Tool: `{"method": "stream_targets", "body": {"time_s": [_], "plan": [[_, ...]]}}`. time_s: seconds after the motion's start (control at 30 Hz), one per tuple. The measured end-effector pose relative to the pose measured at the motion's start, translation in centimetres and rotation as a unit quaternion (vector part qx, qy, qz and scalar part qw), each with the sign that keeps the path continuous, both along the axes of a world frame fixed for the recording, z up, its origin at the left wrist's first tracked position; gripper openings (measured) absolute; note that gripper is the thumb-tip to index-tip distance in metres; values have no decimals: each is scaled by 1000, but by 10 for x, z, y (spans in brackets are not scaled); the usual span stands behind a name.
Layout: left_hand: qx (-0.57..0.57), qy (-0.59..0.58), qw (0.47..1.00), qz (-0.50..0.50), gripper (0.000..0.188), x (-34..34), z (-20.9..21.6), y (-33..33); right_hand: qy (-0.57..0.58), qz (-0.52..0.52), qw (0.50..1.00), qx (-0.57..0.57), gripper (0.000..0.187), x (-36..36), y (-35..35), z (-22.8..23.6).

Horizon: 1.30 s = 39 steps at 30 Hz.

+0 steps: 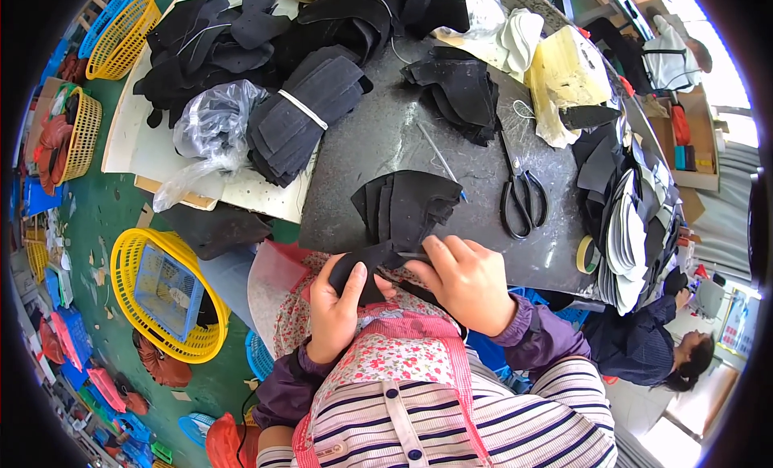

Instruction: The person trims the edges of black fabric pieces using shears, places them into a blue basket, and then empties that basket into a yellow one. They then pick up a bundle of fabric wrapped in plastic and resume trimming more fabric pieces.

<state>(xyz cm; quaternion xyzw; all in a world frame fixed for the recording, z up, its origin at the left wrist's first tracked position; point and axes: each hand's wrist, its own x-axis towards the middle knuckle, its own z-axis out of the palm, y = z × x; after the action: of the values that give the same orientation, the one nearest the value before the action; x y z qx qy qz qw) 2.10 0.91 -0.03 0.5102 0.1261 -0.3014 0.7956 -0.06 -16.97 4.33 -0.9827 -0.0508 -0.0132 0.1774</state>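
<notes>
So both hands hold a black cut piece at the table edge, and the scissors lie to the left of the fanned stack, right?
Not quite. In the head view the scissors lie to the right of the fanned stack, not the left. The rest holds: the left hand and right hand both hold the black piece at the table edge.

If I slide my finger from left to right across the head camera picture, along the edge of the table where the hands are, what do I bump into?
Yellow basket on the floor → left hand gripping a black fabric piece → right hand → roll of yellow tape → stack of white soles.
</notes>
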Motion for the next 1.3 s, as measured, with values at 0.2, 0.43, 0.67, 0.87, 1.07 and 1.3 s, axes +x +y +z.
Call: {"method": "stream_targets", "body": {"time_s": [0.2, 0.43, 0.67, 0.87, 1.07, 1.3], "plan": [[21, -43, 999, -13, 19, 0, 2, -3, 9, 38, 998, -49, 26, 2, 1, 8], [28, -60, 997, -28, 19, 2, 0, -4, 27, 21, 999, -1, 25, 6, 0, 13], [-53, 23, 998, -2, 21, 2, 0, -6, 271, -155, 860, 404, 26, -17, -5, -6], [-107, 105, 989, 8, 21, 1, 0, -5, 264, -233, 765, 539, 26, -14, 16, -15], [-143, 182, 973, 16, 23, 1, -3, -3, 254, -267, 697, 615, 25, -11, 24, -15], [-182, 216, 959, 21, 24, -2, -2, -5, 237, -276, 662, 655, 25, -16, 28, -26]]}}
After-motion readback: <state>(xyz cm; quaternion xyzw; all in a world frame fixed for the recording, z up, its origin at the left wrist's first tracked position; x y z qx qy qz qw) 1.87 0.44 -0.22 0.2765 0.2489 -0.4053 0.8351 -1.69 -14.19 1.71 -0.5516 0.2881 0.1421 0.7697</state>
